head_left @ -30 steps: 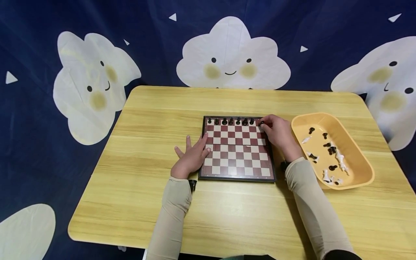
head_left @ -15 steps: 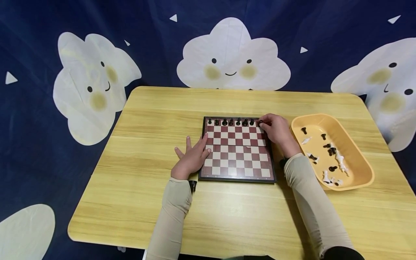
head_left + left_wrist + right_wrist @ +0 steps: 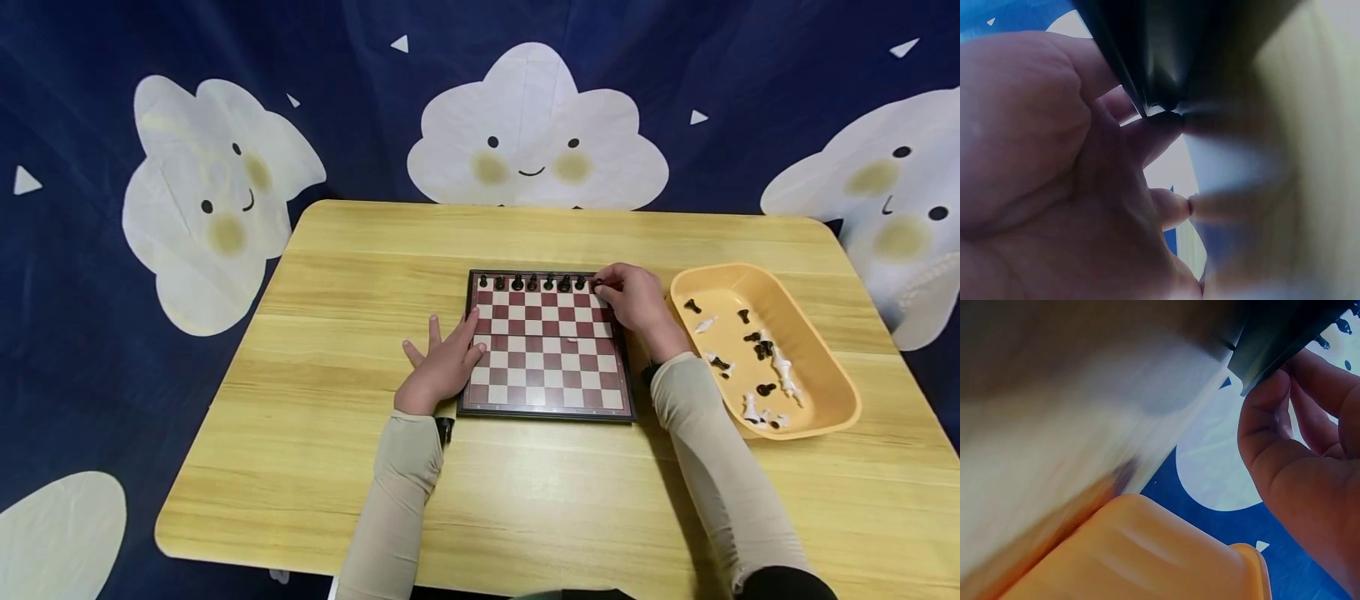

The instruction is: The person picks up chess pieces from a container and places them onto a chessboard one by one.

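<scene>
A red-and-white chessboard (image 3: 543, 362) with a dark frame lies on the table. Along its far edge stands a row of several black chess pieces (image 3: 533, 283). At the far right corner, my right hand (image 3: 639, 307) pinches a black chess piece (image 3: 597, 283) between thumb and fingertips, mostly covered by the fingers. My left hand (image 3: 442, 368) rests against the board's left edge with its fingers spread and straight. In the left wrist view, the palm (image 3: 1054, 156) is beside the dark board side (image 3: 1141, 44). The right wrist view shows thumb and fingers (image 3: 1266, 419) at the board's corner.
Right of the board, close to the right forearm, stands a yellow-orange plastic bin (image 3: 828, 358) with loose black and white chess pieces (image 3: 783, 371) in it. The wooden table (image 3: 337, 292) reaches back to a dark blue curtain (image 3: 360, 100) with cloud faces.
My right hand has edged slightly left with the chess piece at the far right corner. One loose black piece in the bin has rolled left. The left hand stays put.
</scene>
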`<state>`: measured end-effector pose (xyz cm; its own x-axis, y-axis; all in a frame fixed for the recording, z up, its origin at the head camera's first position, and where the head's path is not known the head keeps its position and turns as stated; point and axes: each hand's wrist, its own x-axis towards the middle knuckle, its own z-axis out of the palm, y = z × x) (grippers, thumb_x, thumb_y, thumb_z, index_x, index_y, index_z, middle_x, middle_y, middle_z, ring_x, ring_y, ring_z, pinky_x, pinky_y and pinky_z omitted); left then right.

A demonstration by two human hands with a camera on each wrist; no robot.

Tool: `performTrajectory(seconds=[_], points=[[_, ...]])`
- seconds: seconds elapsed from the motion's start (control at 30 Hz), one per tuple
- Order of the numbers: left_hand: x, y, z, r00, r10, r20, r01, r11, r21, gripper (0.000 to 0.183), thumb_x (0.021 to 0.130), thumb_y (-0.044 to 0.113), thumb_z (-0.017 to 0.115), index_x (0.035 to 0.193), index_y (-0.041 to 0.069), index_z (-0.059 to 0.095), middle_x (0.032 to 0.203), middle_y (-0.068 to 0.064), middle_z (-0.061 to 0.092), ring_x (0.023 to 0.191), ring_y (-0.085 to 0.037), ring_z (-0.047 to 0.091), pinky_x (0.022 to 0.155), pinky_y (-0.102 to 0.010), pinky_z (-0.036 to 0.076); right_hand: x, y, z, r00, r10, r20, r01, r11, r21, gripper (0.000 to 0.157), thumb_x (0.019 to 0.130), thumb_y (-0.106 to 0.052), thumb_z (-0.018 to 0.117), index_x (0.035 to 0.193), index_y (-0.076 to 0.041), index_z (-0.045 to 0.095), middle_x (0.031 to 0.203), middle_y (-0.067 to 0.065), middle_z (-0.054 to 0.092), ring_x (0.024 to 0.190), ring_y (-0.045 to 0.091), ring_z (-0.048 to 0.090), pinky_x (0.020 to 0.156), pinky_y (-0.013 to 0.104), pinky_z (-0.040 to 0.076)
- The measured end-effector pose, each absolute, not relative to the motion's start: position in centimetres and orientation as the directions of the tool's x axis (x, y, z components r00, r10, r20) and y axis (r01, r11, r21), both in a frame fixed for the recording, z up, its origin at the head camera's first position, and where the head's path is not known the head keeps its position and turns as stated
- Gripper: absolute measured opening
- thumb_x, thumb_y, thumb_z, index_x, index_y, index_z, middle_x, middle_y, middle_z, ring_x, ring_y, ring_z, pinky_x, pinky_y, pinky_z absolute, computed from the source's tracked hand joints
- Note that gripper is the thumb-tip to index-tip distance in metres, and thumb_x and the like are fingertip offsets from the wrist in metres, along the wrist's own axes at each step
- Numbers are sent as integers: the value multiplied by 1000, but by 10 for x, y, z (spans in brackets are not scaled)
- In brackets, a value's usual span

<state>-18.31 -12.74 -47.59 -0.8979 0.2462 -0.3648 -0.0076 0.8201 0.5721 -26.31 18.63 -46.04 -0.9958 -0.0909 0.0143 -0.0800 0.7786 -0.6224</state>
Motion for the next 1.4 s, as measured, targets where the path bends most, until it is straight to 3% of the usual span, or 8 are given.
performTrajectory(seconds=[0.5,0.9,1.13,1.23,1.4], points=[[-184,-128,-474,-902,244,-355,-7,816,578,63,113,42,34,168,32,5,173,1,14,153,-36,-27,107,-72,-28,-265,184,-459,-995,-103,-16,-71,778,-624,20,104,-8,61,119,1,70,112,24,71,101,38,65,87,50,51],[-182,-129,-475,-899,265,-349,8,806,591,63,113,41,33,168,30,5,172,0,16,152,-36,-29,106,-73,-28,-264,186,-461,-992,-121,-22,-83,786,-613,21,103,-8,62,120,1,71,111,22,72,104,38,65,95,53,49],[-180,-130,-477,-906,244,-346,-3,813,582,63,113,42,34,168,30,6,172,0,17,153,-37,-27,106,-74,-27,-257,183,-462,-996,-82,-33,-42,766,-641,46,102,-10,63,143,6,52,124,28,64,113,41,62,99,54,50],[-181,-129,-478,-906,244,-346,-3,814,581,62,113,42,33,168,30,6,172,0,17,153,-37,-26,107,-73,-27,-247,183,-457,-997,-71,-5,-52,764,-643,43,101,-12,64,138,7,54,121,27,63,110,41,61,96,54,50],[-181,-127,-477,-906,248,-342,-1,808,589,62,113,43,33,168,31,6,172,0,17,153,-37,-26,107,-73,-27,-221,186,-430,-987,-156,24,-135,758,-638,23,102,-14,63,117,3,66,101,19,70,90,32,67,81,47,54]])
